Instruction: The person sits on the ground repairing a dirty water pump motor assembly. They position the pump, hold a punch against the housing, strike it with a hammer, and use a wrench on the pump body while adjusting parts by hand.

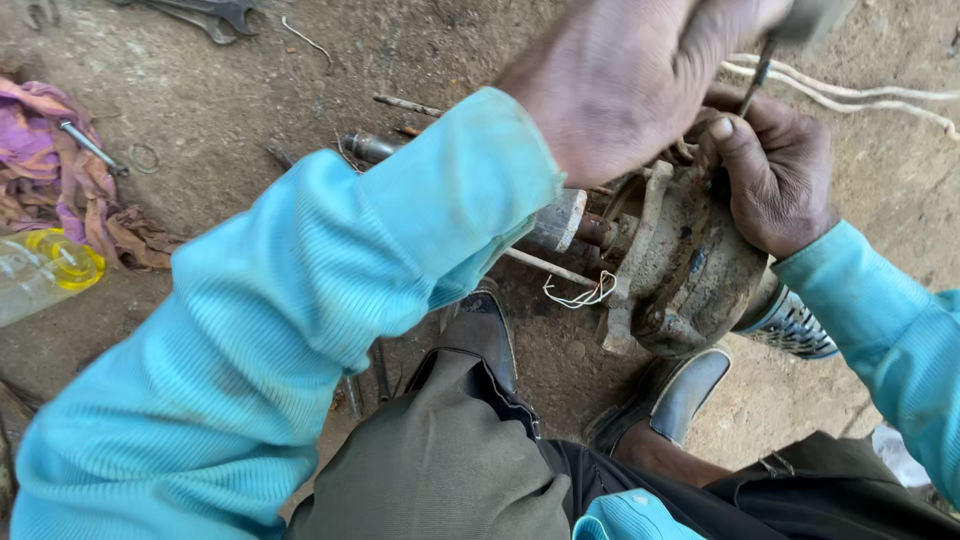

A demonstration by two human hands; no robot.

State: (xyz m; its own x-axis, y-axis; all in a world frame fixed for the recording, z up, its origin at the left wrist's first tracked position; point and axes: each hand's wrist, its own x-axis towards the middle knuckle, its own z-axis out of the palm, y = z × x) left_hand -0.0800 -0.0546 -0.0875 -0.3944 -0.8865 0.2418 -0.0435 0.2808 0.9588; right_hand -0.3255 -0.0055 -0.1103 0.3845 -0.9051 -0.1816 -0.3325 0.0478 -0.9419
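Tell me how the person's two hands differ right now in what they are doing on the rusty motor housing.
The left hand is raised above the rusty motor housing, fisted round a tool handle whose thin shaft points down; the right hand lies on the housing's top edge, gripping it. The left hand is blurred, the right hand sharp. The left hand is nearer the camera and looks bigger. Both wear light blue sleeves.
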